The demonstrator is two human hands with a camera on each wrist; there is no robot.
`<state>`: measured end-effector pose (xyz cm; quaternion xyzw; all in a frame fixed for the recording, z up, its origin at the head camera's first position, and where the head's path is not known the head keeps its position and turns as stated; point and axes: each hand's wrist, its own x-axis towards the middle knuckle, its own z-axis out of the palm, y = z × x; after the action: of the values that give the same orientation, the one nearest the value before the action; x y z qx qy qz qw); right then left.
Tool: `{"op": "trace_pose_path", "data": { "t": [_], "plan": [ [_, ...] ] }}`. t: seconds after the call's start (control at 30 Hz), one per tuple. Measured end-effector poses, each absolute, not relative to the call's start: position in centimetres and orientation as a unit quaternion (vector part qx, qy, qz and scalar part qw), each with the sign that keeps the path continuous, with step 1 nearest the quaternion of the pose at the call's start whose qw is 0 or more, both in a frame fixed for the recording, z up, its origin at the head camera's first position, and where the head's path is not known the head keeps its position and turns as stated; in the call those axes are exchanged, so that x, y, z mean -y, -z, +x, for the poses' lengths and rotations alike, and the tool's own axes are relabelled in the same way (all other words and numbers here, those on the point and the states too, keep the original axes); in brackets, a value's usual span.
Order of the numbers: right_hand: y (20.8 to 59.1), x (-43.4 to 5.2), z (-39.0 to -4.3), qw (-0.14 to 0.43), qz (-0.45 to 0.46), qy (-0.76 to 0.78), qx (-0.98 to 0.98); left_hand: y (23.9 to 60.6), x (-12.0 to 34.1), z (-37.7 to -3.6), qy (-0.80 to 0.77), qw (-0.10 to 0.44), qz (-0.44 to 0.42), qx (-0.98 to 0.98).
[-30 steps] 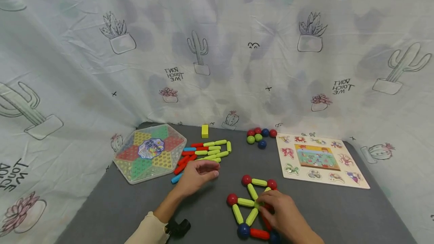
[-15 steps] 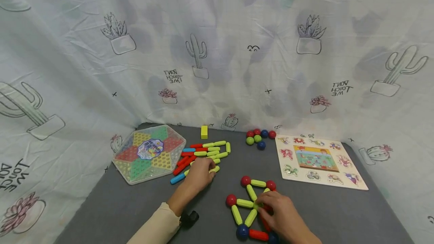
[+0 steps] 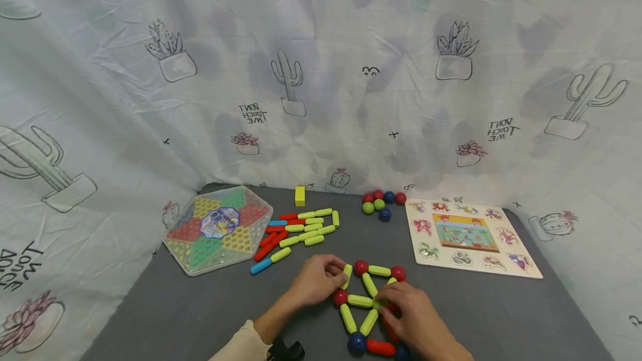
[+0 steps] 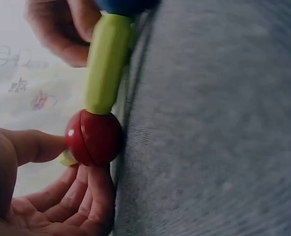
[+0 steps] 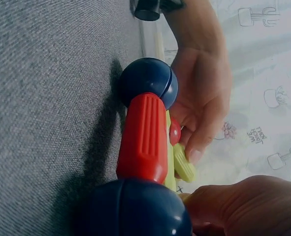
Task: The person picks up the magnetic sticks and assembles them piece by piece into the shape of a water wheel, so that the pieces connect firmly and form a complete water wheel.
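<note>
Pinching a green stick (image 3: 347, 275) between curled fingers, left hand (image 3: 316, 283) at the upper left edge of the frame (image 3: 368, 308) of sticks and balls, stick end between the two red balls (image 3: 360, 267) and (image 3: 340, 297) there. Seen from the left wrist: fingers (image 4: 76, 196) cupped round the lower red ball (image 4: 93, 137), a green stick (image 4: 106, 64) running off it. Right hand (image 3: 411, 319) down on the frame's right side, fingertips curled onto the green ball (image 3: 377, 303) at its middle, gripping there. Blue ball (image 3: 356, 342) and red stick (image 3: 381, 346) along the frame's near edge, sharp and close in the right wrist view (image 5: 147, 81), (image 5: 143, 140). Frame flat on the grey mat (image 3: 200, 311), near the front. Behind it to the left, loose sticks (image 3: 296, 230) in a heap; further left, the hexagonal box (image 3: 218, 228). Spare balls (image 3: 383, 204) straight behind the frame, yellow block (image 3: 300, 195) beyond the heap. Puzzle board (image 3: 468, 235) back and right of the frame. Cactus cloth (image 3: 321, 82) hanging behind everything.
</note>
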<state>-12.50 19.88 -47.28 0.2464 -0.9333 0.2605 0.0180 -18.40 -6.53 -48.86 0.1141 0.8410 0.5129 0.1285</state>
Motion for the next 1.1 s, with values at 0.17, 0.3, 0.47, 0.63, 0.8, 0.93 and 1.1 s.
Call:
{"op": "trace_pose_path", "data": {
  "t": [0.17,0.3,0.47,0.63,0.8,0.93,1.1],
  "plan": [
    [47.4,-19.7,-12.4,0.024,0.249,-0.267,0.931,49.0,6.1,-18.0,-0.502,0.132,0.129,-0.845],
    [47.5,-19.7,-12.3,0.035,0.253,-0.273,0.928,48.9,5.7,-17.7,-0.473,0.130,0.138,-0.860],
    [47.7,-19.6,-12.4,0.043,0.251,-0.280,0.925,48.8,5.7,-17.7,-0.466,0.133,0.152,-0.861],
    [48.0,-19.4,-12.4,0.049,0.254,-0.287,0.922,49.1,6.0,-17.8,-0.461,0.138,0.177,-0.859],
    [48.1,-19.4,-12.4,0.066,0.262,-0.281,0.921,49.3,5.8,-17.6,-0.462,0.117,0.166,-0.864],
    [48.2,-20.0,-12.5,0.084,0.266,-0.277,0.919,50.3,5.7,-17.8,-0.455,0.090,0.168,-0.870],
    [48.9,-21.5,-13.1,0.140,0.245,-0.275,0.919,49.5,5.6,-17.5,-0.466,0.086,0.153,-0.867]
  ]
}}
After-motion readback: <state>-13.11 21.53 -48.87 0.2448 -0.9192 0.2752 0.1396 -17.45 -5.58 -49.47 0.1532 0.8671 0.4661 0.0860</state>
